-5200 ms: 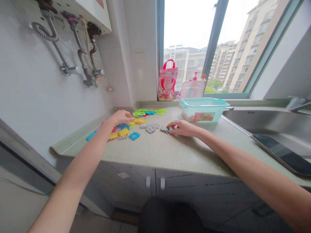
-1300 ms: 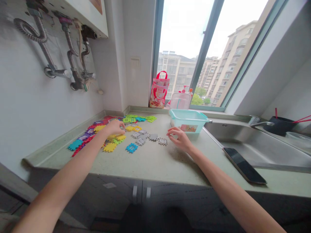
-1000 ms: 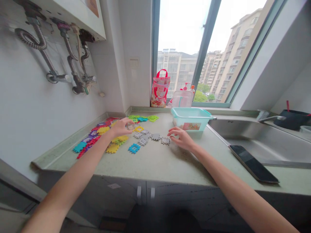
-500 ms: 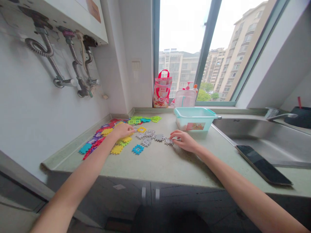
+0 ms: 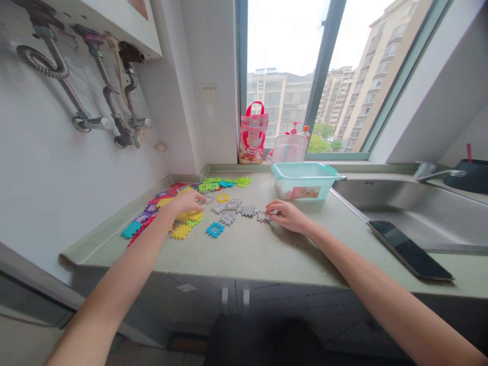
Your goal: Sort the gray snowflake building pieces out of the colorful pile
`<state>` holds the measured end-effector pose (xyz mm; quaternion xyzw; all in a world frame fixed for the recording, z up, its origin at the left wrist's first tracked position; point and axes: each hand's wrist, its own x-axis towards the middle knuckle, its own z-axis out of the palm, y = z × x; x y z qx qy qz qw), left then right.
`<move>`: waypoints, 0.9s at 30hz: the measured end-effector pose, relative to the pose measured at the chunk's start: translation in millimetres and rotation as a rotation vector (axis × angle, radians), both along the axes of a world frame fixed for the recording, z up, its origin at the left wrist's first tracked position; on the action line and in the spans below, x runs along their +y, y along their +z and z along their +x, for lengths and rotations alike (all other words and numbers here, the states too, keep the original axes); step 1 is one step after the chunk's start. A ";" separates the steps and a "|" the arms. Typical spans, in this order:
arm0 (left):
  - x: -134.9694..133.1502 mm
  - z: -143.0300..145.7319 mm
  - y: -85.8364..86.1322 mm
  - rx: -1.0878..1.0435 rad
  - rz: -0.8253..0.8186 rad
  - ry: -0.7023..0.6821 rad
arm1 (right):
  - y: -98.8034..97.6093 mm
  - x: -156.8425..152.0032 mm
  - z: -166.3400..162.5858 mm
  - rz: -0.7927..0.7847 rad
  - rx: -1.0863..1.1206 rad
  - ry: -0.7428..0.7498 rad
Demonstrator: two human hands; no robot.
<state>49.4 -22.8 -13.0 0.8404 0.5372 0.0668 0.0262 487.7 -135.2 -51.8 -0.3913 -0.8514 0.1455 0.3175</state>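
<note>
Left hand (image 5: 186,201) lying palm down over the coloured tiles (image 5: 160,216) at the left of the bench (image 5: 267,249), fingers loosely curled, tips near a grey tile; hard to tell whether anything is held beneath. Right hand (image 5: 285,214) resting near the middle of the bench, fingers bent and partly open, fingertips touching the rightmost grey tile (image 5: 263,217) of a short row; no firm grip visible.

Grey tiles (image 5: 232,211) laid in a loose line between the two hands, flat on the bench. Blue tile (image 5: 214,230) lying alone just nearer than the grey row. Yellow tile (image 5: 181,232) to its left, near the left wrist. Yellow ring (image 5: 222,197) just beyond the grey row. Green tiles (image 5: 224,182) farther back, toward the wall corner. Red, purple and cyan pieces strewn along the left edge by the wall.

Teal tub (image 5: 303,179) standing beyond the right hand, near the sink (image 5: 400,203). Phone (image 5: 409,250) lying face up on the sink rim, well apart to the right. Red bag (image 5: 253,134) and clear box (image 5: 288,148) on the window sill at the far side. Hoses (image 5: 87,96) on the left wall.
</note>
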 end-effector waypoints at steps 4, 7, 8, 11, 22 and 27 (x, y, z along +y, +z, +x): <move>-2.3 0.3 -0.2 0.007 0.013 0.008 | 2.2 -1.5 -1.5 -0.011 0.002 0.000; -5.0 8.4 -1.9 0.003 0.070 0.059 | 4.2 -2.5 -3.0 -0.019 -0.008 -0.009; -6.2 12.0 -2.4 0.004 0.081 0.074 | 4.9 -2.9 -3.4 -0.021 -0.008 -0.011; -10.6 21.8 -2.5 -0.017 0.119 0.107 | 7.0 -4.4 -4.3 -0.018 0.004 -0.013; 0.4 17.7 -9.7 -0.168 0.225 0.012 | 7.4 -5.3 -5.1 -0.023 0.021 -0.007; 4.4 15.1 -12.0 0.062 0.236 0.091 | 8.1 -5.1 -4.9 -0.014 -0.006 -0.003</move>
